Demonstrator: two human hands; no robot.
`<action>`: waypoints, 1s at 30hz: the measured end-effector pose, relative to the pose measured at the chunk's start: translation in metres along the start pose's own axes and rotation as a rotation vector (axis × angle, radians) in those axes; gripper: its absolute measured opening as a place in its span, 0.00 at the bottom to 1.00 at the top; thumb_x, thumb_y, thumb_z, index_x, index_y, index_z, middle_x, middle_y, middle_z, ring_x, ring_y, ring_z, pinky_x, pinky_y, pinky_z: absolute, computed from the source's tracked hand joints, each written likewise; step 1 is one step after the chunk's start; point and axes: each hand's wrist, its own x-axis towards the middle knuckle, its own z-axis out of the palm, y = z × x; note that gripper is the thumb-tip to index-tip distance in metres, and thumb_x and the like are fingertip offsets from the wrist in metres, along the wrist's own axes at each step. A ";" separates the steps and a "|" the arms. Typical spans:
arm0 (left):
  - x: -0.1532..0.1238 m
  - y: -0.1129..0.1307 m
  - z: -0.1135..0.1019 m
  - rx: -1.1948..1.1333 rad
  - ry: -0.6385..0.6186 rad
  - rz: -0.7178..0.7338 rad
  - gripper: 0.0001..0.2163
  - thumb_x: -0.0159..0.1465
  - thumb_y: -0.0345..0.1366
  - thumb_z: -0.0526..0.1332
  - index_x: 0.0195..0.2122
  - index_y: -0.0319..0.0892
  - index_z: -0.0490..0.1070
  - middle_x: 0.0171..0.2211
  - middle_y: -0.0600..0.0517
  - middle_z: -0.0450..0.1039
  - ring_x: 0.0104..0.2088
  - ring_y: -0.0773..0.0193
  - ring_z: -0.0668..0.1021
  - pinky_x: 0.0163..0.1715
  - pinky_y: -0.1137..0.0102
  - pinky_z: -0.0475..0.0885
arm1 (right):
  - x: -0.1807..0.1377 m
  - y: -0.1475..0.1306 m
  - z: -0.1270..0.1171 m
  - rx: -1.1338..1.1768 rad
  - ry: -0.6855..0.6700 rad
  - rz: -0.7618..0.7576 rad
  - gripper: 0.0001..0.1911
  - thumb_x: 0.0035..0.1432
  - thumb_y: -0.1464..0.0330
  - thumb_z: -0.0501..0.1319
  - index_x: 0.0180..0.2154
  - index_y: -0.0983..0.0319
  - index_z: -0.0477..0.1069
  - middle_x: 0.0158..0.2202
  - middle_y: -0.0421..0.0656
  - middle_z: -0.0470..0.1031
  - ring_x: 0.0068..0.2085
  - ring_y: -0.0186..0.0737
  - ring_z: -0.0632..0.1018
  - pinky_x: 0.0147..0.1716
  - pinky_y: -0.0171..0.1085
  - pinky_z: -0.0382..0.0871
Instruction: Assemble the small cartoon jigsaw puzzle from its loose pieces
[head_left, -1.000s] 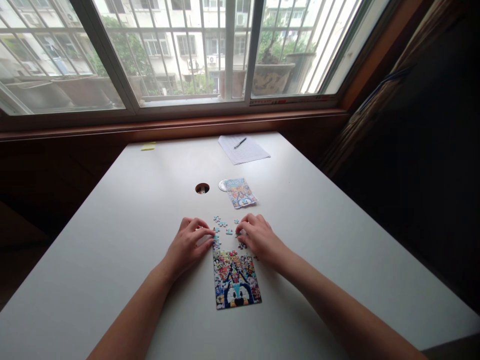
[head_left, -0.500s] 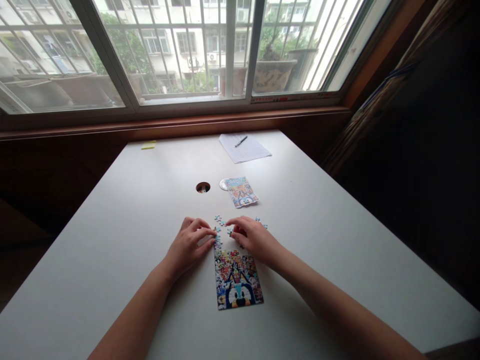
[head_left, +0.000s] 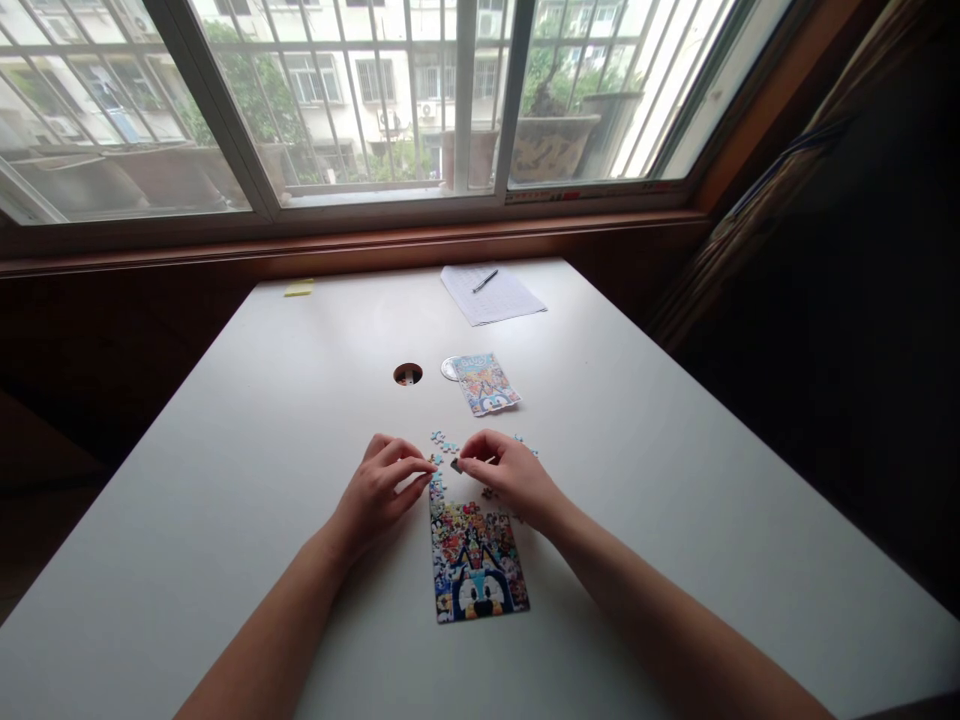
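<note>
A partly built colourful jigsaw puzzle (head_left: pixel 478 560) with a blue cartoon dog lies on the white table (head_left: pixel 225 480) in front of me. My left hand (head_left: pixel 379 490) rests at the puzzle's top left corner, fingers curled with the tips on the edge pieces there. My right hand (head_left: pixel 504 475) is just above the puzzle's top edge, thumb and forefinger pinched on a small puzzle piece (head_left: pixel 455 465). A few loose blue pieces (head_left: pixel 442 441) lie scattered just beyond both hands.
A small picture card (head_left: pixel 486 384) of the puzzle lies further back, over a round disc (head_left: pixel 448 368). A cable hole (head_left: pixel 407 374) is beside it. Paper (head_left: pixel 495 294) with a pen (head_left: pixel 484 281) and a yellow sticky note (head_left: pixel 298 288) sit near the window edge.
My right hand moved left from the puzzle's right side toward the loose pieces and now pinches a piece. My left hand has stayed in place.
</note>
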 end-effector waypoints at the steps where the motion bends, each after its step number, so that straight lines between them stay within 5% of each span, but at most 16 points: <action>1: 0.001 0.001 0.000 -0.016 0.017 -0.002 0.06 0.67 0.34 0.62 0.43 0.48 0.78 0.39 0.49 0.74 0.43 0.58 0.70 0.44 0.63 0.71 | -0.001 0.000 0.000 0.016 0.004 -0.001 0.08 0.56 0.63 0.64 0.34 0.60 0.74 0.33 0.41 0.78 0.33 0.37 0.76 0.27 0.33 0.69; 10: 0.005 0.011 -0.001 -0.115 0.051 -0.074 0.06 0.68 0.37 0.62 0.42 0.48 0.78 0.37 0.49 0.75 0.41 0.58 0.72 0.42 0.63 0.71 | -0.006 -0.007 0.007 0.322 -0.063 0.010 0.10 0.56 0.64 0.65 0.37 0.61 0.70 0.35 0.42 0.78 0.37 0.41 0.82 0.39 0.40 0.76; 30: 0.004 0.010 0.002 -0.199 0.065 -0.156 0.06 0.68 0.40 0.63 0.39 0.47 0.78 0.36 0.49 0.74 0.39 0.59 0.73 0.42 0.63 0.70 | -0.010 -0.005 0.016 -0.008 -0.060 -0.173 0.10 0.59 0.67 0.63 0.43 0.57 0.78 0.35 0.41 0.82 0.37 0.40 0.81 0.41 0.39 0.75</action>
